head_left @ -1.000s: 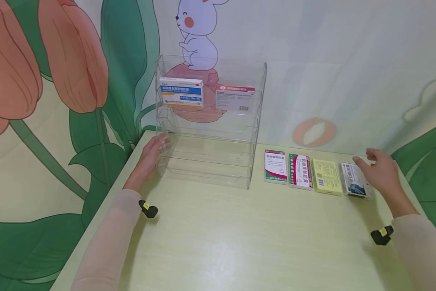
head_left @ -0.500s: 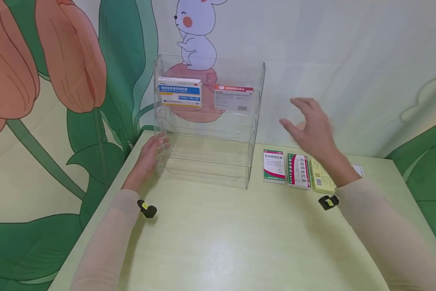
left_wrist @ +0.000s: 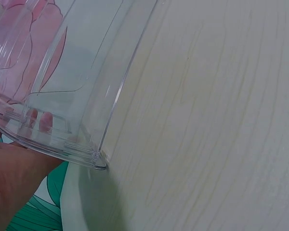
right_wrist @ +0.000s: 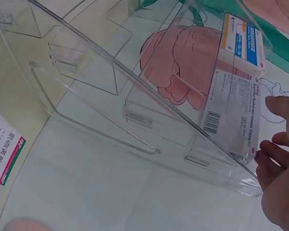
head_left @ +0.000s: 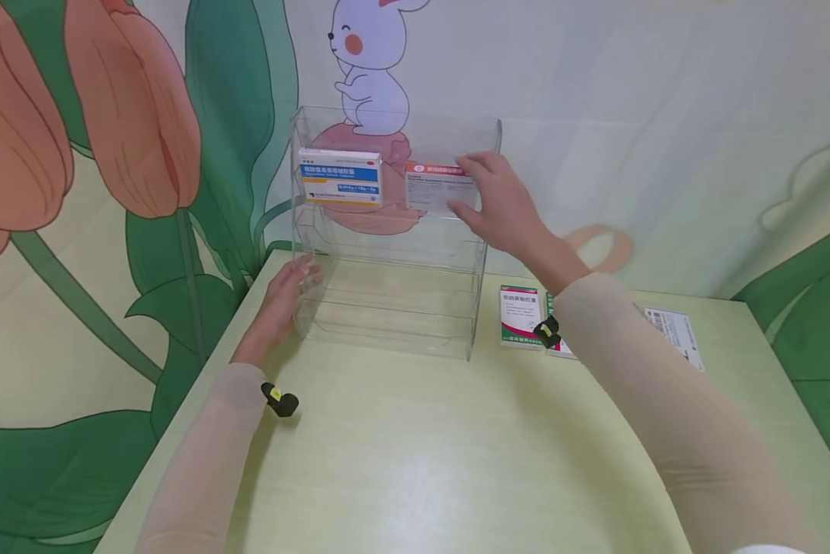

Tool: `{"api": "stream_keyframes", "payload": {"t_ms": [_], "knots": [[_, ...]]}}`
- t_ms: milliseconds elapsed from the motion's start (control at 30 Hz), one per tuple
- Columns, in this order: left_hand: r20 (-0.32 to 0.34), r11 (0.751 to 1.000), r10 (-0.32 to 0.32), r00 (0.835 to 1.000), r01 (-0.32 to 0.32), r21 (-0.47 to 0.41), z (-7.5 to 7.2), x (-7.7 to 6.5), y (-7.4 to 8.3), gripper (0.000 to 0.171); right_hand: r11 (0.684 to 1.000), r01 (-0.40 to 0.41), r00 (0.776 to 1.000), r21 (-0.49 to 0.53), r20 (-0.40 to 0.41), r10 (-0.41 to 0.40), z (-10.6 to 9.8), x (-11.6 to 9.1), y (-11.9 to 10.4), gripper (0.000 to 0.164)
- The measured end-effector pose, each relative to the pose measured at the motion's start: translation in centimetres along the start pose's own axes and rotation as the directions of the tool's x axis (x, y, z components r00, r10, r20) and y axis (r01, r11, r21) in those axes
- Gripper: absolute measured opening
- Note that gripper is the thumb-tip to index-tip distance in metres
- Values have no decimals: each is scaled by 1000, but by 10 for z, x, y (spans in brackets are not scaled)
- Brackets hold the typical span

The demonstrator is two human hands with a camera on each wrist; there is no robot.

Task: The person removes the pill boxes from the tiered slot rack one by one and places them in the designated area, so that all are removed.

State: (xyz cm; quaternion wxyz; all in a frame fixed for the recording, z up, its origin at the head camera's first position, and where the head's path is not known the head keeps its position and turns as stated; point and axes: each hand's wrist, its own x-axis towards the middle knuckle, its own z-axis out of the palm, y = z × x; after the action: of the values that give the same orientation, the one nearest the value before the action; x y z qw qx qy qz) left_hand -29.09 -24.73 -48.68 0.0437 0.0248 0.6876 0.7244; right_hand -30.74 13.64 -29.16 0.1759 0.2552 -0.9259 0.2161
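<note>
A clear acrylic tiered rack (head_left: 387, 327) stands upright at the back of the table. My left hand (head_left: 286, 296) holds its left side; in the left wrist view, fingertips (left_wrist: 45, 120) show through the clear plastic. On the top tier sit a blue-and-white medicine box (head_left: 341, 178) at left and a white medicine box with a red top band (head_left: 428, 188) at right. My right hand (head_left: 501, 204) is at the right end of the red-banded box, fingers spread apart and overlapping it in the head view. In the right wrist view, the fingertips (right_wrist: 262, 149) are right by its corner.
Right of the rack, several medicine boxes lie in a row, among them a green-and-magenta box (head_left: 520, 315) and a white one with dark print (head_left: 674, 335). My right sleeve (head_left: 650, 385) partly hides the row. A printed curtain (head_left: 664, 154) hangs behind the table.
My right hand has moved left from over the far-right box in the row, across the other boxes, to the red-banded box on the rack. My left hand stays on the rack.
</note>
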Motion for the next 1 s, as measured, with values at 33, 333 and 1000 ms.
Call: {"api": "stream_keyframes", "payload": {"t_ms": [33,333,1000], "knots": [[0,1000,-1,1000,1,-3,0,0,0,57,1000,-3,1000,-25,10,4,1,2,-1,65],[1,1000,2,1000,-2,7,-1,-2,1,58,982,9,997,-190,80,6,4,11,-7,57],[2,1000,9,1000,-9,22,-2,0,-1,57,991,6,1000,-131,-22,-9,0,28,-6,22]]}}
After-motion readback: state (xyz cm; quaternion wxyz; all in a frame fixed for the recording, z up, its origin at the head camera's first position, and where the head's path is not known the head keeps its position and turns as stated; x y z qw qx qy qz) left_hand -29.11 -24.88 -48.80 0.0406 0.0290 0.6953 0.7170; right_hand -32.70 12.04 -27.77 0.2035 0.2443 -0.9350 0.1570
